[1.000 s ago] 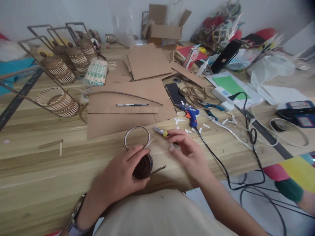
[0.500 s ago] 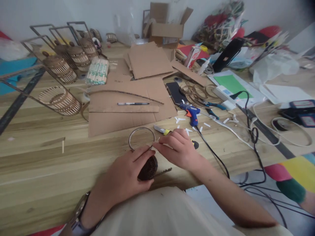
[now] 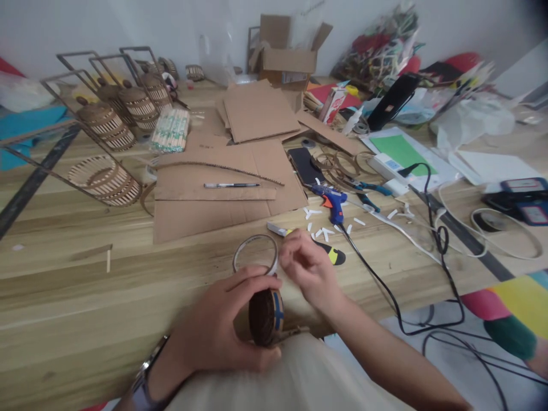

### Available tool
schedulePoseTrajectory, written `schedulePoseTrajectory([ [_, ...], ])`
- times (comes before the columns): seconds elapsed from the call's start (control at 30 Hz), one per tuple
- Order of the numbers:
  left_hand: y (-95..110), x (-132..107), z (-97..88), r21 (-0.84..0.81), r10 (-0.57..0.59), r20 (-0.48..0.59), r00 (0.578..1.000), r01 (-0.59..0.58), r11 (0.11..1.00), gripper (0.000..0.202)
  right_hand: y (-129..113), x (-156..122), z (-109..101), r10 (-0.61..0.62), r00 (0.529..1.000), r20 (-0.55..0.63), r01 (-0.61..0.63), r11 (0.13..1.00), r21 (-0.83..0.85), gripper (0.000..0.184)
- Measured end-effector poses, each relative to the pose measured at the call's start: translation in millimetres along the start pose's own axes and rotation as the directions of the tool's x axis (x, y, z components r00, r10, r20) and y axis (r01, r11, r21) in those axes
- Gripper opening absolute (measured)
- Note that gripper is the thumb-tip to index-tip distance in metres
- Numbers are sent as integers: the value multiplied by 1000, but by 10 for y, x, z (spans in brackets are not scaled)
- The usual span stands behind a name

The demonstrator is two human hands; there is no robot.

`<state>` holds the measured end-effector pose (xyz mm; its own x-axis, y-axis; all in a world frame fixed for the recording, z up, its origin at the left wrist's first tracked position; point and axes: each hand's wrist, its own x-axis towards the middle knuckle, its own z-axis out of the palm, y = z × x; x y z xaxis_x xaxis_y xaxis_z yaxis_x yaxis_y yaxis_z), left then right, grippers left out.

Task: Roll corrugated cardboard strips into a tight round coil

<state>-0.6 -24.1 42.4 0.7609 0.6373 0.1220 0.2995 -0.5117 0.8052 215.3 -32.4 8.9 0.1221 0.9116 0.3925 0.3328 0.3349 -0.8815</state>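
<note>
My left hand (image 3: 222,328) grips a rolled coil of brown corrugated cardboard (image 3: 264,317) with a blue band, held on edge near the table's front edge. My right hand (image 3: 309,268) is just to its right, fingers curled and pinched near the top of the coil; what they pinch is too small to name. A thin white ring (image 3: 256,254) lies flat on the wood directly behind both hands. A yellow and black utility knife (image 3: 306,242) lies on the table just beyond my right hand.
A blue glue gun (image 3: 331,201) with a black cord lies among white scraps. Flat cardboard sheets (image 3: 222,182) carry a pen (image 3: 231,185). Woven baskets on a metal rack (image 3: 103,142) stand far left. A phone (image 3: 305,164), rings, papers and cables fill the right side.
My left hand has lifted the cardboard coil and turned it on edge. My right hand let go of the knife, which now lies on the table, and came in beside the coil.
</note>
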Motion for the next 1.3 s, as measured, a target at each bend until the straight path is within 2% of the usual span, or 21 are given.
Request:
schedulePoseTrajectory([
  [0.07,-43,-36,3,-1,3,-23,1000,-3,1000,70,83,28,-32,94,986,-136,-85,994,73,14],
  [0.13,-82,-44,6,13,-16,-22,1000,16,1000,72,109,47,-97,84,981,-175,-76,996,52,13],
  [0.17,-95,-36,6,20,-30,-12,999,30,999,71,93,50,-131,31,991,-127,-32,999,-2,15],
  [0.2,-105,-21,4,26,-44,0,999,44,999,70,62,51,-160,-58,998,-26,56,995,-81,26],
  [0.23,-112,-2,2,30,-53,15,998,53,998,69,25,50,-181,-152,983,98,166,974,-152,38],
  [0.3,-128,30,-3,35,-44,43,998,43,998,68,-33,47,-194,-284,909,304,362,901,-239,55],
  [0.33,-142,37,-7,39,-34,56,998,32,999,68,-37,47,-191,-319,879,354,420,869,-262,60],
  [0.47,-233,-35,-32,56,-45,85,995,40,998,65,162,40,-167,-371,840,395,517,768,-378,72],
  [0.53,-268,-95,-48,65,-91,23,996,89,994,62,302,18,-166,-349,825,444,537,731,-421,72],
  [0.6,-275,-124,-60,75,-118,-68,991,123,990,60,364,-17,-170,-286,830,479,508,744,-434,71],
  [0.67,-259,-107,-60,69,-114,-122,986,123,990,58,299,-56,-174,-207,885,418,378,843,-383,70],
  [0.73,-235,-60,-48,35,-108,-143,984,114,993,58,124,-91,-171,-114,952,284,180,958,-221,72],
  [0.8,-215,-13,-26,-29,-132,-158,979,129,991,59,-87,-118,-154,-81,972,222,89,996,-25,82],
  [0.87,-203,15,3,-107,-165,-162,973,149,983,60,-253,-137,-116,-93,970,226,83,995,53,88],
  [0.93,-199,23,29,-163,-179,-145,973,155,974,60,-335,-150,-62,-98,968,231,86,994,62,85],
  [1.1,-192,13,54,-154,-149,-92,985,133,979,61,-313,-169,60,-91,980,179,81,995,64,81],
  [1.3,-197,6,89,-251,-146,-61,987,126,960,72,-249,-198,120,-262,956,130,265,964,-6,91],
])
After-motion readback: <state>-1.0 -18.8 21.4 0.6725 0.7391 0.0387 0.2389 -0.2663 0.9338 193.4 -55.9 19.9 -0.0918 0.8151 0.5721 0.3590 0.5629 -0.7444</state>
